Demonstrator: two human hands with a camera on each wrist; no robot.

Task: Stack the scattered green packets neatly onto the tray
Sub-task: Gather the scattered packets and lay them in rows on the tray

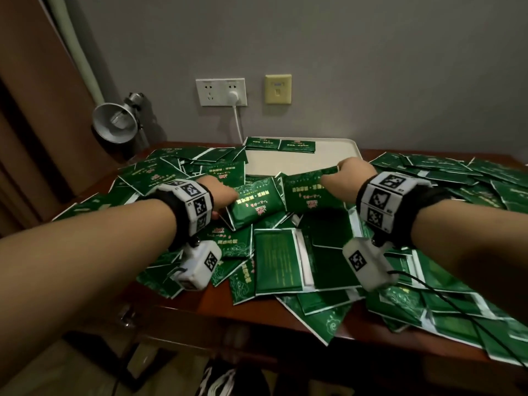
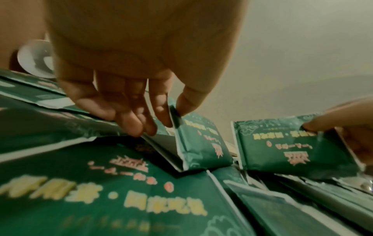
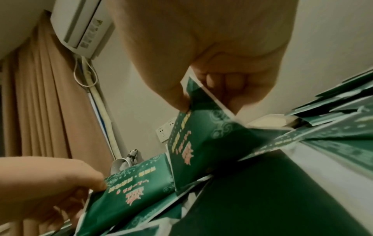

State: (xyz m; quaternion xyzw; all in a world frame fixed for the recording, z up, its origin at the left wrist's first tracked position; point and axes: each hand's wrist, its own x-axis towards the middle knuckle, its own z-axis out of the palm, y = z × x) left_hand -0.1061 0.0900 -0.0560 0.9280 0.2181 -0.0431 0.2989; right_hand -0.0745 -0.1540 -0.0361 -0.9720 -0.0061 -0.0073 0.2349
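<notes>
Several green packets (image 1: pixel 278 261) lie scattered over the wooden table. A cream tray (image 1: pixel 328 158) stands at the back, with two packets (image 1: pixel 280 144) side by side in its far left corner. My left hand (image 1: pixel 221 195) pinches the edge of one packet (image 1: pixel 255 202) between thumb and fingers (image 2: pixel 161 110), lifted off the pile. My right hand (image 1: pixel 353 174) grips a second packet (image 1: pixel 310 188) by its upper edge, just in front of the tray. In the right wrist view that packet (image 3: pixel 201 143) hangs tilted from the thumb and curled fingers.
A metal clamp lamp (image 1: pixel 117 121) stands at the table's back left. A wall socket with a white plug and cable (image 1: pixel 235 110) sits behind the tray. Packets (image 1: pixel 457 172) also cover the right side up to the table edge. A curtain hangs at left.
</notes>
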